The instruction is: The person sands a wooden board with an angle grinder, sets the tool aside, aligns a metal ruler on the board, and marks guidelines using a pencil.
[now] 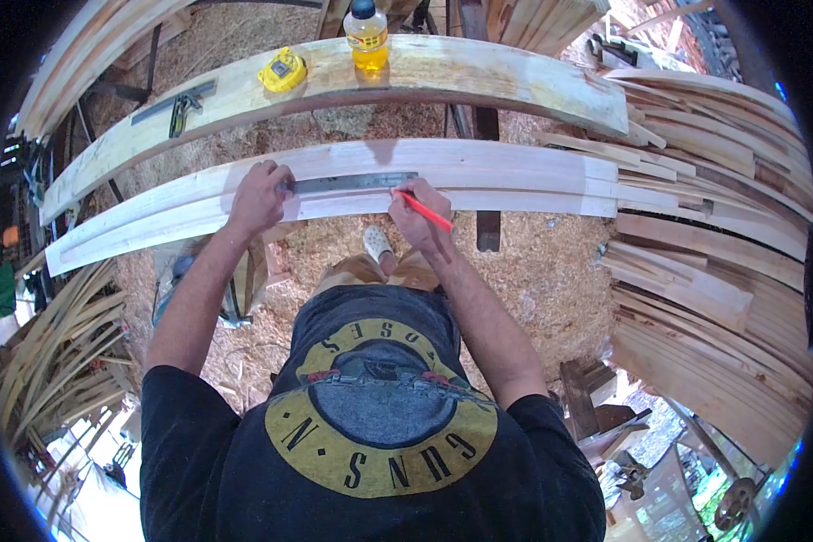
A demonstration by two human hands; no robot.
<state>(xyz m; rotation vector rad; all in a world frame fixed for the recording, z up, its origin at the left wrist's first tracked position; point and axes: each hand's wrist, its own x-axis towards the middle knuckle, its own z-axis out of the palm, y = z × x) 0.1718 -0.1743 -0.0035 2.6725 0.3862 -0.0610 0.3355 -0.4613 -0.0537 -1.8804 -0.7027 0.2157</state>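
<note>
A pale wooden board (506, 163) lies crosswise before me, a second narrow pale strip along its near edge. On it rests a grey metal ruler (352, 182). My left hand (260, 194) grips the ruler's left end, fingers closed around it. Near the ruler's right end, my right hand (422, 213) holds a red pencil (425, 211), its tip end at the board by the ruler's lower edge. The fingers of my right hand are closed round the pencil.
A thicker plank (479, 79) beyond carries a yellow tape measure (283, 70), a bottle of yellow liquid (367, 38) and a combination square (182, 107). Stacked boards (723, 334) stand at the right, thin strips (54, 361) at the left. Shavings (533, 289) cover the floor.
</note>
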